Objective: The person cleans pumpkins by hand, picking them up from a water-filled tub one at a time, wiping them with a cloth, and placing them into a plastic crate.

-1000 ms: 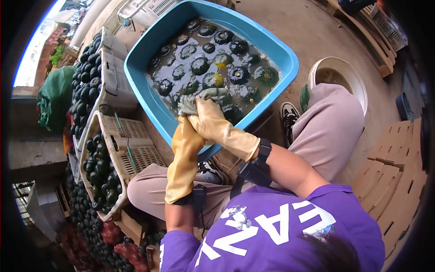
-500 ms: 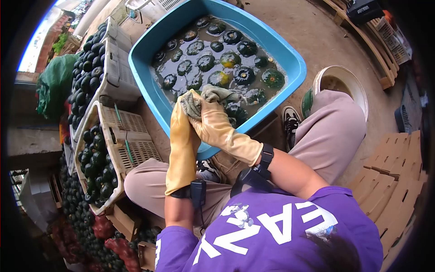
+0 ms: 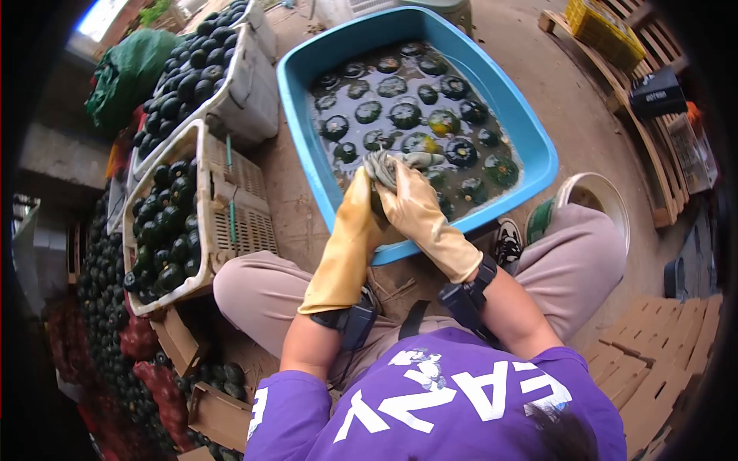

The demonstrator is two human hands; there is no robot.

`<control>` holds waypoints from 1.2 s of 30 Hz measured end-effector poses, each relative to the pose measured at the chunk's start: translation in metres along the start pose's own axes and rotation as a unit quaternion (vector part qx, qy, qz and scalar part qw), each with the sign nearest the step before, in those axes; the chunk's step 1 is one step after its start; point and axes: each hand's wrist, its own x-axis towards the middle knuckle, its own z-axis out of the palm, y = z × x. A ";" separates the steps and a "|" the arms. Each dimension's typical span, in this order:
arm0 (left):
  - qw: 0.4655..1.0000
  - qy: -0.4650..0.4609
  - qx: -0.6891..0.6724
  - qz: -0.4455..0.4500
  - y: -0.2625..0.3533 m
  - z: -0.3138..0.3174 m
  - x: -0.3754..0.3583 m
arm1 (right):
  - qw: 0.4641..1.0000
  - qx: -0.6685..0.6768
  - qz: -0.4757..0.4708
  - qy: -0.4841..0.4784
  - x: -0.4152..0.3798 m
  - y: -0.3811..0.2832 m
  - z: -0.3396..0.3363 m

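Note:
My left hand [image 3: 352, 223], in a long yellowish rubber glove, is closed at the near side of a blue tub. My right hand [image 3: 415, 201], gloved the same way, is closed beside it. Between the two is a wet grey cloth [image 3: 380, 170], bunched at the fingertips, with a loose end trailing right over the right fingers. A dark patch shows between the palms; I cannot tell whether it is a squash in the grip. Under and beyond the hands, the blue tub [image 3: 530, 178] holds murky water with several dark green squashes [image 3: 404, 115] floating in it, some with yellow patches.
At left stand white plastic crates [image 3: 201, 207] heaped with dark green squashes, and a green sack [image 3: 131, 73]. A white bucket [image 3: 615, 207] sits by my right knee. Flattened cardboard [image 3: 653, 346] lies at right; wooden pallets [image 3: 638, 131] carry a yellow crate [image 3: 603, 34].
The view has shifted, so the tub and crates sit further right. My hands stay together on the cloth, which is now bunched between the fingertips of both.

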 end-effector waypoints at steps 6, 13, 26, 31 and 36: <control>0.950 0.016 0.273 0.152 -0.001 -0.029 -0.004 | 0.977 0.159 0.091 -0.111 0.011 0.016 -0.010; 0.977 0.119 -0.133 0.117 0.066 -0.004 -0.046 | 0.817 -0.183 0.063 -0.544 0.049 0.053 -0.026; 0.754 0.421 0.168 0.476 0.400 -0.163 -0.169 | 0.756 -0.332 -0.099 -0.555 0.038 0.118 0.025; 0.837 0.224 0.423 0.264 0.323 -0.087 -0.058 | 0.657 -0.181 0.001 -0.732 0.058 0.129 -0.013; 0.755 0.081 0.619 0.201 0.221 -0.005 0.046 | 0.712 -0.425 0.171 -0.533 0.081 0.147 -0.092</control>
